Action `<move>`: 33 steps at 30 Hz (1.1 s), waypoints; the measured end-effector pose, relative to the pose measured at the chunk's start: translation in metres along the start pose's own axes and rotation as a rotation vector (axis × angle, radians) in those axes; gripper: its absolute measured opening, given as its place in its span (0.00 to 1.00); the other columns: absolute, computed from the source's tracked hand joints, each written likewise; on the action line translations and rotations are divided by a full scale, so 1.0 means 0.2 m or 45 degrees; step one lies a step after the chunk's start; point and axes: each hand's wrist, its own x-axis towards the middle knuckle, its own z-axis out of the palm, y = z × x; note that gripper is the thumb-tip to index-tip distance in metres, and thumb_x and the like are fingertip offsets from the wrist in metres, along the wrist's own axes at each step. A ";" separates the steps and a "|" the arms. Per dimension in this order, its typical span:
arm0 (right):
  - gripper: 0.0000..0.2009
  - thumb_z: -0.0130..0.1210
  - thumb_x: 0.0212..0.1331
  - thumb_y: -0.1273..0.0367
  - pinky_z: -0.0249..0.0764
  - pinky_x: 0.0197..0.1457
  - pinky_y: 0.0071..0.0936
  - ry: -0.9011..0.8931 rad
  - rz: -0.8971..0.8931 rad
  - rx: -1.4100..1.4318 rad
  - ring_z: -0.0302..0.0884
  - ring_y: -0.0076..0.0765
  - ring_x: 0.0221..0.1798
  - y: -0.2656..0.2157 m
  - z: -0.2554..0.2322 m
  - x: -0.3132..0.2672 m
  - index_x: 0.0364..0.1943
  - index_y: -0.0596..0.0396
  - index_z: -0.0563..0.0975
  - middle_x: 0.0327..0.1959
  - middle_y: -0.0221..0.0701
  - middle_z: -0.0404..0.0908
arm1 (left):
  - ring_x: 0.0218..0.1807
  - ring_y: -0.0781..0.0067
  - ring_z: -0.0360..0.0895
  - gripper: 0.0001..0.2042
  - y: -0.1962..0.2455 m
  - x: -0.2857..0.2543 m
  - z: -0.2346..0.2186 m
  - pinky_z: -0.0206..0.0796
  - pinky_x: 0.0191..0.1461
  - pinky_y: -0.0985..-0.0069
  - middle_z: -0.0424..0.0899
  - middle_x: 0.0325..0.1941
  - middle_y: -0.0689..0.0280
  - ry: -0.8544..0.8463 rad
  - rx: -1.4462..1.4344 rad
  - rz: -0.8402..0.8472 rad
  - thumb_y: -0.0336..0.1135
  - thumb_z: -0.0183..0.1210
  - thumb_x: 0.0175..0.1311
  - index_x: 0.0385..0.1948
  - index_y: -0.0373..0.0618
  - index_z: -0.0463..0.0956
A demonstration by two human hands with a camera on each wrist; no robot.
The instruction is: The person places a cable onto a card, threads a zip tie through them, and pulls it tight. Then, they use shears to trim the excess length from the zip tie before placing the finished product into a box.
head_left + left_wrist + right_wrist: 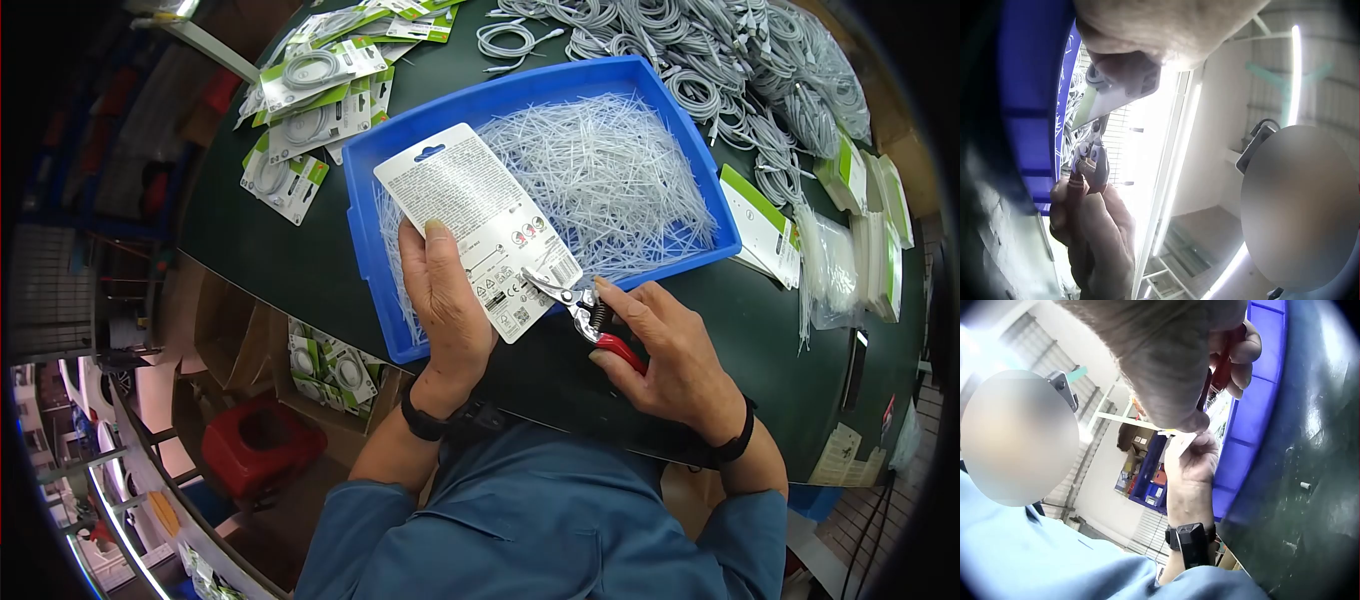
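Note:
My left hand (445, 300) holds a packaging card (470, 215), its printed back facing the head camera and its hang hole at the far end. The thumb lies over the card's face, the other fingers hidden under it. A coiled cable shows on the card's other side in the left wrist view. My right hand (675, 350) grips red-handled pruning shears (585, 310) with a coil spring between the handles. Their metal blades lie at the card's near right edge, overlapping its printed corner. Beneath the card stands a blue tray (385, 300) of thin white plastic strips (610, 180).
Packaged cable cards (320, 95) lie heaped at the back left. A big pile of coiled grey cables (720, 60) covers the back right. Green-and-white cards (760, 230) and a plastic bag (830, 275) lie right of the tray. More packages (335, 370) fill a box below the left edge.

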 end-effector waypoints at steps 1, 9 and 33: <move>0.37 0.75 0.58 0.67 0.79 0.39 0.42 0.000 -0.004 0.002 0.81 0.48 0.37 0.00 0.00 0.00 0.74 0.53 0.73 0.40 0.40 0.79 | 0.54 0.68 0.89 0.19 0.00 0.00 0.00 0.84 0.55 0.71 0.83 0.58 0.57 0.001 -0.004 -0.006 0.46 0.40 0.89 0.68 0.44 0.66; 0.36 0.75 0.57 0.70 0.77 0.38 0.41 0.042 -0.031 0.076 0.79 0.45 0.34 -0.01 0.05 -0.02 0.73 0.55 0.74 0.36 0.39 0.77 | 0.54 0.69 0.88 0.20 0.00 0.01 0.00 0.83 0.55 0.72 0.83 0.59 0.56 -0.015 0.050 0.037 0.45 0.41 0.88 0.70 0.43 0.65; 0.34 0.70 0.56 0.75 0.76 0.40 0.28 0.348 -0.151 0.259 0.76 0.32 0.35 -0.06 -0.19 0.13 0.72 0.62 0.75 0.40 0.36 0.79 | 0.57 0.65 0.80 0.10 0.19 0.17 -0.25 0.71 0.66 0.63 0.83 0.54 0.60 -0.576 -0.539 -0.241 0.34 0.51 0.84 0.57 0.40 0.75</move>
